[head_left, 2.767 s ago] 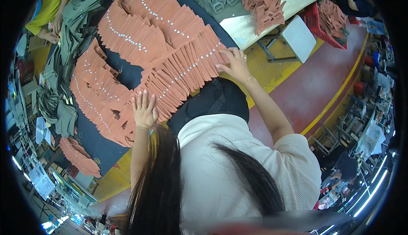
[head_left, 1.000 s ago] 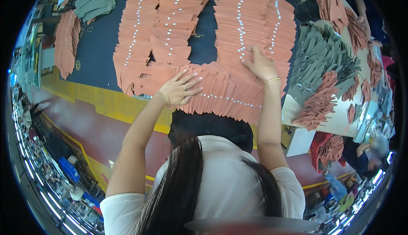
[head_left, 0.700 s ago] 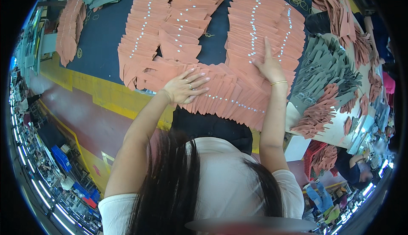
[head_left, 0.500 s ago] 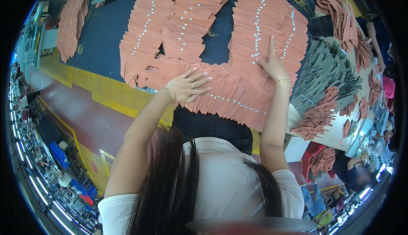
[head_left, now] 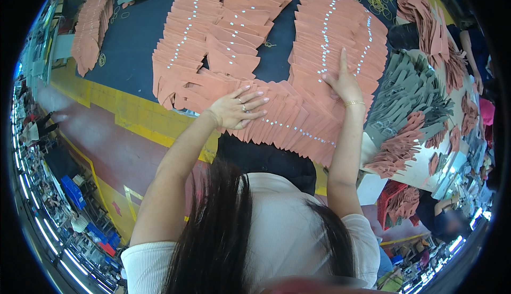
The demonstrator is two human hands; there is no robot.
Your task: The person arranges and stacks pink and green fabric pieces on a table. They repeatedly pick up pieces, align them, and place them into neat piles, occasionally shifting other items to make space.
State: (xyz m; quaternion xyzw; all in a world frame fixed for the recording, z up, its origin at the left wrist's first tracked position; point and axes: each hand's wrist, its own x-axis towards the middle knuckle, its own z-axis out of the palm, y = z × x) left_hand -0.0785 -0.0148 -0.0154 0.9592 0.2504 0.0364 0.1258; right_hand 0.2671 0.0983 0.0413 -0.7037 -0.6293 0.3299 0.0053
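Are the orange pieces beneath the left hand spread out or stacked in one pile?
Spread out: the orange pieces overlap in a fanned row, edges showing, under the left hand.

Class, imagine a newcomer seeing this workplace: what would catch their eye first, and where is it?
The great spread of overlapping coral pieces comes first, fanned in rows dotted with small white marks across the dark table. Next come the two bare hands: the left hand spread on the near row, the right hand with forefinger extended over the right-hand rows. Further right lies a grey-green heap.
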